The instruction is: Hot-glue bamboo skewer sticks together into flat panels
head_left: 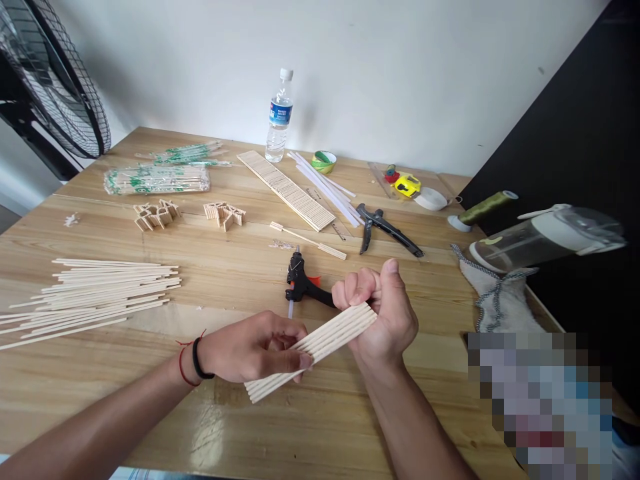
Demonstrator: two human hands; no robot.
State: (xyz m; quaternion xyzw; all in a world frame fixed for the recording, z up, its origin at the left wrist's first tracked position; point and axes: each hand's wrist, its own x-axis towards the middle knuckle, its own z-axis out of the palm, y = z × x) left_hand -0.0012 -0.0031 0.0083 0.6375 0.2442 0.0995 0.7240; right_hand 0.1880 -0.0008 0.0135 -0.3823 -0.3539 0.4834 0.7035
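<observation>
Pinching 1 flat stick panel [340,333] w/ closed L hand [260,347], touching upper end w/ curled R hand [383,313], over wood table [270,440], facing pale wall [200,60]; w/ 1 glue gun [301,281], 2 stick clusters [159,215], 1 bottle [279,130], 1 fan [63,73]

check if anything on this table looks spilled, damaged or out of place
Mostly fine: I see no break or liquid spill. White scraps at the left of the table and clear shreds by the glue gun look like stray litter. The cup at right seems to lean, though that may be camera angle.
</observation>
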